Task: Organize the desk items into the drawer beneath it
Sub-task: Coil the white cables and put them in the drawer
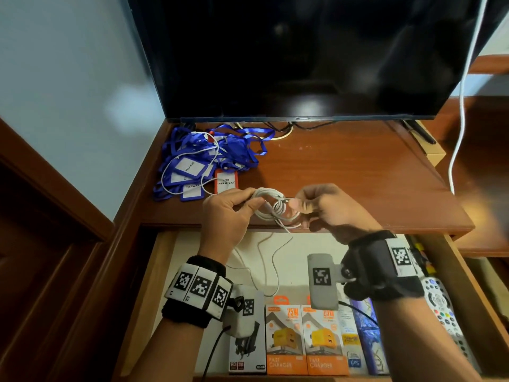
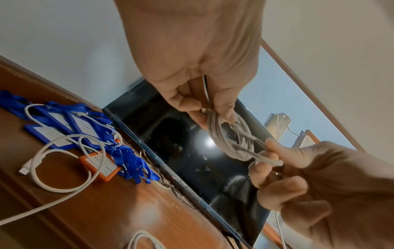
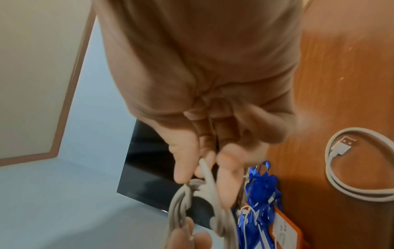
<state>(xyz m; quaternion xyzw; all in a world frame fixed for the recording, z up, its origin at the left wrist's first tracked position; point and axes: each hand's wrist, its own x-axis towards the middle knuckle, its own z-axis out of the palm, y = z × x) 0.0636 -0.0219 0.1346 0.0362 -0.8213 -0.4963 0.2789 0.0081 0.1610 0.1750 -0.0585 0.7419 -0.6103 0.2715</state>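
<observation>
White cable (image 1: pixel 271 206) was wound into a small coil, held in the air just above the front edge of the surface (image 1: pixel 344 172), over the open drawer (image 1: pixel 162 271). A loose tail hung from the coil toward the drawer.

Left hand (image 1: pixel 228 213): thumb and fingers (image 2: pixel 226 111) pinched the coil's left side, keeping the loops stacked. Right hand (image 1: pixel 327 208): fingers (image 2: pixel 275 148) curled, pinching a strand at the coil's right side; it looked like the free end was being wrapped round the bundle.

Judgement on the step: the loops needed binding before stowing. Best done by keeping the left pinch firm so the loops could not spring apart, passing the free end through the coil and snugging it, not yanking it. The plug end should not be bent sharply. Once bound, the coil could go down in the bare back part of the drawer, where a thin white wire (image 1: pixel 268 260) already lay; better beside that wire than tangled with it.

Front of the drawer held charger boxes (image 1: pixel 304 343); a remote (image 1: pixel 440 307) lay at the right.

On the surface, left rear: a heap of blue lanyards (image 1: pixel 209 158) with badge holders, one orange (image 1: pixel 225 181), and another white cable (image 2: pixel 64 161) looped across them. Probably next in line. A dark screen (image 1: pixel 303 56) stood behind.
</observation>
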